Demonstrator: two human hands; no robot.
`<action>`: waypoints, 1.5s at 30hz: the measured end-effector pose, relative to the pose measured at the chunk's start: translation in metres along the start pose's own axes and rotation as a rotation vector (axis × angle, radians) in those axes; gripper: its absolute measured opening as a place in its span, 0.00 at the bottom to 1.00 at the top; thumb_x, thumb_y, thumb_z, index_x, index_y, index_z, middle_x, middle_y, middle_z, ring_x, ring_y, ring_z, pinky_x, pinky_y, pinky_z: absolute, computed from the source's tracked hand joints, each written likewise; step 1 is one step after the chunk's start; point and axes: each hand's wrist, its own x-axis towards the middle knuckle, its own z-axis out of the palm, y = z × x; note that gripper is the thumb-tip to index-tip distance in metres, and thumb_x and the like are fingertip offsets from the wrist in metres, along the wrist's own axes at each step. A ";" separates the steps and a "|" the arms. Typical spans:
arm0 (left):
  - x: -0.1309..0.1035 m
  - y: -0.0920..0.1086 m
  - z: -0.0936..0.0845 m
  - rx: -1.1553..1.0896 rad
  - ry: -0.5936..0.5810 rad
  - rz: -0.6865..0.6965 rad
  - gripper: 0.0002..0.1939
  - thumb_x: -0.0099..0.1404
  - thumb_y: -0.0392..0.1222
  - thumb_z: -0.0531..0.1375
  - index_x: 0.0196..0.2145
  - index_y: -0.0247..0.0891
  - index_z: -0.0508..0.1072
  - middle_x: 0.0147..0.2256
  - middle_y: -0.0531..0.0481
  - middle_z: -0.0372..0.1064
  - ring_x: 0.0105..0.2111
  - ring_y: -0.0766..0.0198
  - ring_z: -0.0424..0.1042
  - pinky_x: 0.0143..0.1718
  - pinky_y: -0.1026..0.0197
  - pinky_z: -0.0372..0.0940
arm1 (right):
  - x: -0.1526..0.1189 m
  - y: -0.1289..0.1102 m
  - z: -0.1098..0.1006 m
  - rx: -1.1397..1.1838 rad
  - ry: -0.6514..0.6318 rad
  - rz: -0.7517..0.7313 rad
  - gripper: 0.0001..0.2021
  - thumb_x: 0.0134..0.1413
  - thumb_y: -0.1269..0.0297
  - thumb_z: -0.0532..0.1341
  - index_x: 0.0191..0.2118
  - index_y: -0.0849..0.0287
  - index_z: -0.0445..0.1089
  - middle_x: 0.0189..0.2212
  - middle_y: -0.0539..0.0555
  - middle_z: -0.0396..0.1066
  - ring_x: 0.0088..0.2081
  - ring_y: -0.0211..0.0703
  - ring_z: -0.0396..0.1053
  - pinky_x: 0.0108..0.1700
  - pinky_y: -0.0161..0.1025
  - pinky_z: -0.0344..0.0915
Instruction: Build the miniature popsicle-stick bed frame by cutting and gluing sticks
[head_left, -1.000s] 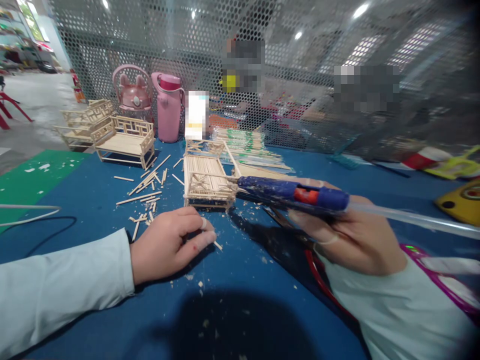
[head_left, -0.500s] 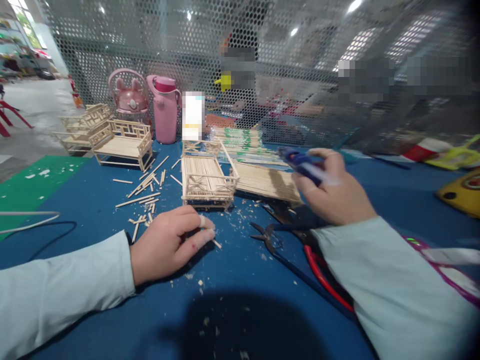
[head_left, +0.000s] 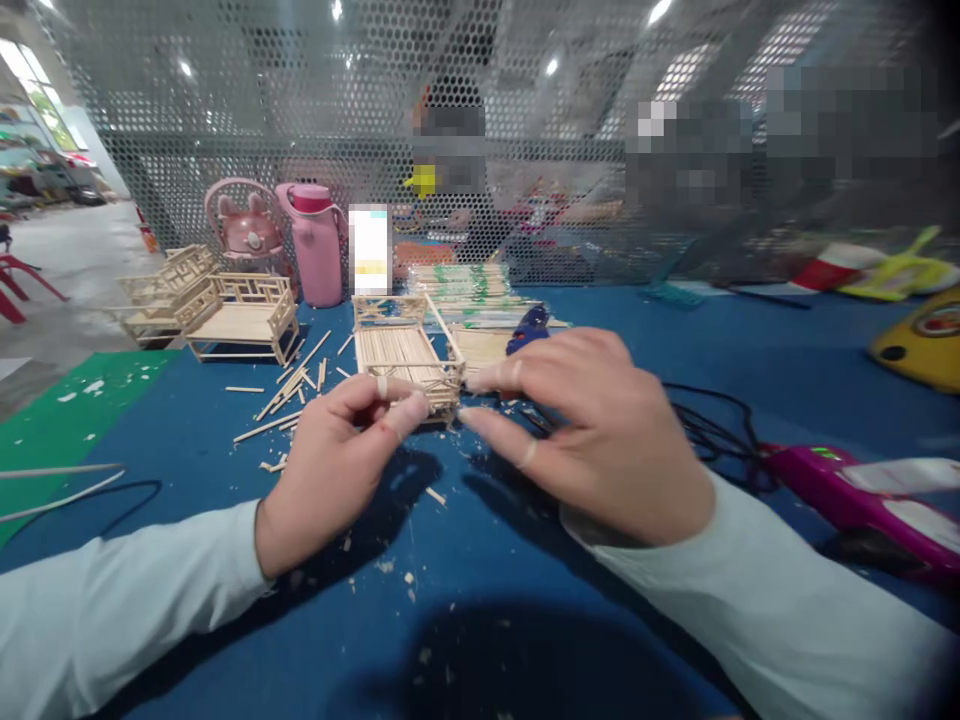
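Observation:
A small bench of thin wooden sticks (head_left: 401,345) stands on the blue table in front of me. My left hand (head_left: 341,445) is at its near side, thumb and index finger pinched together; whatever lies between them is too small to make out. Opposite it, my right hand (head_left: 592,430) reaches in from the right with thumb and fingers apart, fingertips close to the bench's near right corner. Beyond the right hand, a dark blue tool (head_left: 529,330) rests by a flat wooden panel (head_left: 480,347), partly covered by the hand. White bands wrap fingers on both hands.
More stick benches (head_left: 244,320) stand at the left, near a pink bottle (head_left: 316,245). Loose sticks (head_left: 296,385) lie between. Bundled sticks (head_left: 461,285) are at the back before a perforated metal screen (head_left: 300,110). A magenta device (head_left: 817,480) and black cables (head_left: 712,410) lie right.
My right hand has let go of the dark blue tool and moved left, nearer the bench. My left hand has risen toward the bench's front. The pliers are now hidden.

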 end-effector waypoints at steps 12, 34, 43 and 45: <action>0.013 0.008 0.008 -0.089 -0.014 -0.028 0.07 0.58 0.41 0.61 0.31 0.36 0.76 0.30 0.51 0.73 0.31 0.66 0.68 0.31 0.64 0.64 | -0.001 -0.012 0.025 0.118 0.136 0.129 0.06 0.52 0.63 0.59 0.27 0.54 0.70 0.23 0.48 0.72 0.28 0.40 0.68 0.41 0.43 0.59; 0.022 0.007 -0.008 0.012 0.188 0.324 0.13 0.61 0.37 0.57 0.45 0.41 0.63 0.31 0.54 0.62 0.29 0.69 0.63 0.29 0.66 0.60 | -0.005 0.000 0.041 -0.052 0.176 0.185 0.09 0.51 0.65 0.59 0.22 0.55 0.68 0.19 0.48 0.70 0.28 0.41 0.67 0.41 0.45 0.58; 0.076 0.008 -0.017 0.310 -0.213 0.297 0.14 0.59 0.32 0.53 0.43 0.35 0.67 0.30 0.51 0.68 0.30 0.66 0.67 0.34 0.63 0.62 | 0.000 -0.002 0.044 -0.144 0.085 0.194 0.09 0.49 0.65 0.59 0.21 0.56 0.68 0.19 0.48 0.70 0.29 0.42 0.67 0.42 0.46 0.55; 0.075 0.005 -0.018 0.332 -0.271 0.280 0.14 0.58 0.32 0.53 0.43 0.34 0.67 0.29 0.51 0.69 0.29 0.67 0.67 0.32 0.63 0.62 | 0.000 -0.002 0.044 -0.150 0.098 0.201 0.09 0.49 0.64 0.59 0.21 0.56 0.68 0.19 0.48 0.70 0.28 0.42 0.66 0.43 0.46 0.55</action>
